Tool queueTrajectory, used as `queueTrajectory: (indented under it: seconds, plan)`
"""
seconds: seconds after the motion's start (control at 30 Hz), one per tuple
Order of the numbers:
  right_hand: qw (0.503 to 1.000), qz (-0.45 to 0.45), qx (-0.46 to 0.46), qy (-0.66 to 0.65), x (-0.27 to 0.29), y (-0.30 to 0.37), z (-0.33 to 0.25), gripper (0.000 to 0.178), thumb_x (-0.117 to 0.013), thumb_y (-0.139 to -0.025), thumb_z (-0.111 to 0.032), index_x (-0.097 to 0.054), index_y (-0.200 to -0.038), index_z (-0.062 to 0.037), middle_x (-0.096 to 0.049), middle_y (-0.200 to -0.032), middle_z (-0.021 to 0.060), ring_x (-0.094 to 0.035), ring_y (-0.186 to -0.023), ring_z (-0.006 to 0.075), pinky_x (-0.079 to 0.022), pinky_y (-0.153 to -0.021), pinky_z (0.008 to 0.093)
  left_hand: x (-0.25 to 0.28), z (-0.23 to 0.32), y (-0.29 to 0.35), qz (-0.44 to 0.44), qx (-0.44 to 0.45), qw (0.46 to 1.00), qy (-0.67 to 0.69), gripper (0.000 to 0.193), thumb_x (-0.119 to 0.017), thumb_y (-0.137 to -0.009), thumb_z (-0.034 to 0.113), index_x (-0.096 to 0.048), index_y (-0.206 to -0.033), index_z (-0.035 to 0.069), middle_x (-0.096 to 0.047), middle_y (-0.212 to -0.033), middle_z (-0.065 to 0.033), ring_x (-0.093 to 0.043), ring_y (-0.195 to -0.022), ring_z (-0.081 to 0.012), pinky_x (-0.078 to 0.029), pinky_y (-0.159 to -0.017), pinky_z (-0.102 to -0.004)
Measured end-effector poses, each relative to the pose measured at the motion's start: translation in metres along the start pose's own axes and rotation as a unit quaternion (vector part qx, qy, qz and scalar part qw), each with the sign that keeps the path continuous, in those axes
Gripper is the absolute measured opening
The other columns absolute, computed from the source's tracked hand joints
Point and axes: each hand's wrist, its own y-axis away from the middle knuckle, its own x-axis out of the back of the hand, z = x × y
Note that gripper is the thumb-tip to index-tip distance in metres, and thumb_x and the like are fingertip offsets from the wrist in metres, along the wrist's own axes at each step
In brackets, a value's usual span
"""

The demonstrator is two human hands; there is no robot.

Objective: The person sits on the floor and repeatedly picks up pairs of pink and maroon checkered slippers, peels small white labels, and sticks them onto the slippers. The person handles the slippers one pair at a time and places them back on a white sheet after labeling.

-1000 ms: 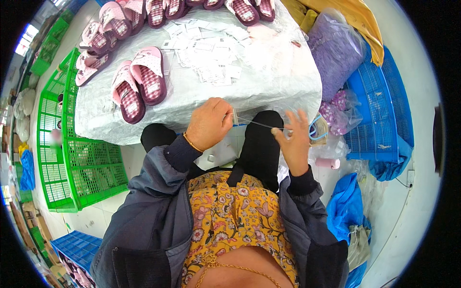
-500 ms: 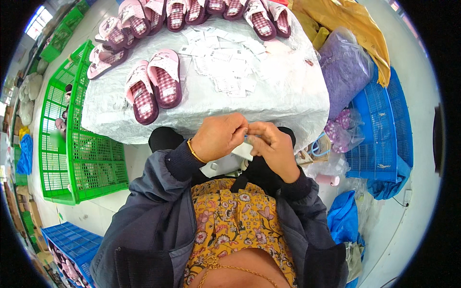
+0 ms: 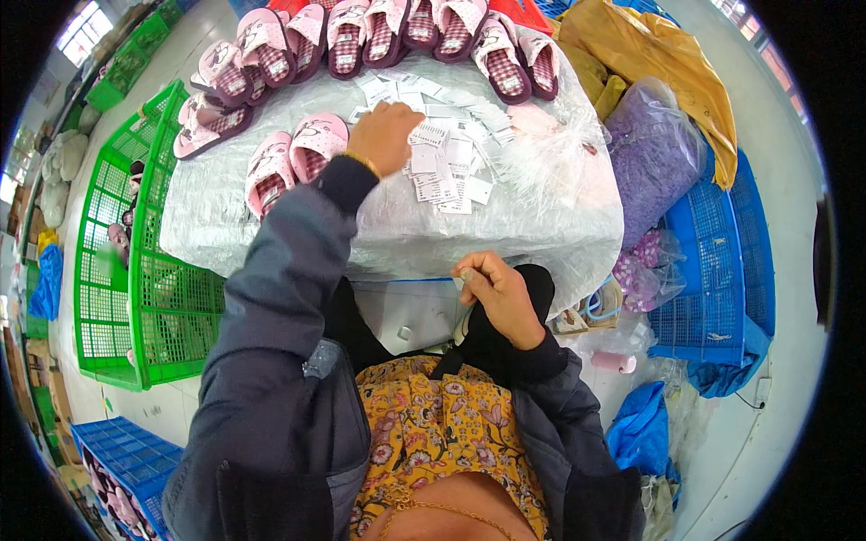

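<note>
My left hand (image 3: pixel 386 137) reaches over the plastic-wrapped table (image 3: pixel 379 225), at the left edge of a spread of white printed paper tags (image 3: pixel 456 155). Its fingers bend downward and their tips are hidden. Just beside it stands a pair of pink slippers with checked insoles, the right slipper (image 3: pixel 319 144) closer to my wrist than the left slipper (image 3: pixel 270 171). Above my lap, in front of the table's near edge, my right hand (image 3: pixel 501 293) is closed in a pinch. Something small and whitish shows at its fingertips, too small to name.
A row of similar pink slippers (image 3: pixel 385 32) lines the table's far side. Green plastic crates (image 3: pixel 153 270) stand at the left, a blue crate (image 3: pixel 126 455) at lower left. To the right are a bag of purple material (image 3: pixel 654 135), blue crates (image 3: pixel 699 270) and a yellow sheet (image 3: pixel 654 41).
My hands, close together above my lap before, have parted. The left has moved forward and left onto the table by the tags. The right has stayed low, and the white piece below it no longer shows.
</note>
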Motion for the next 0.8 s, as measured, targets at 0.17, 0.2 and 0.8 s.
queueTrajectory:
  seconds: [0.17,0.2,0.8]
  plan:
    - [1.0,-0.003,0.007,-0.029,0.008,0.006,0.011,0.012,-0.054,-0.101,-0.011,-0.059,-0.104,-0.0003,-0.065,-0.094,0.0033,-0.059,-0.07,0.0084,-0.051,-0.067,0.0238,-0.014,-0.038,-0.04,-0.184,0.006,0.974,-0.134,0.049,-0.063,-0.076,0.007,-0.064,-0.123,0.02,-0.063,-0.12,-0.0045,-0.056,-0.114,-0.0276,-0.045,-0.093,-0.0428]
    - [0.999,0.008,0.004,-0.032,0.011,0.008,0.014,0.012,-0.054,-0.101,-0.011,-0.059,-0.104,-0.0002,-0.065,-0.095,0.0034,-0.059,-0.071,0.0083,-0.051,-0.067,0.0237,-0.015,-0.037,-0.044,-0.196,-0.002,0.971,-0.137,0.048,-0.062,-0.077,0.008,-0.064,-0.123,0.02,-0.063,-0.121,-0.004,-0.056,-0.114,-0.027,-0.044,-0.094,-0.043]
    - [0.998,0.032,-0.001,-0.063,0.019,0.023,0.024,0.011,-0.055,-0.1,-0.01,-0.059,-0.106,-0.0009,-0.065,-0.097,0.0029,-0.058,-0.074,0.008,-0.05,-0.07,0.0246,-0.031,-0.066,-0.051,-0.237,-0.047,0.964,0.11,0.032,-0.076,-0.071,0.026,-0.065,-0.098,0.012,-0.061,-0.108,-0.0097,-0.051,-0.114,-0.0302,-0.04,-0.099,-0.0383]
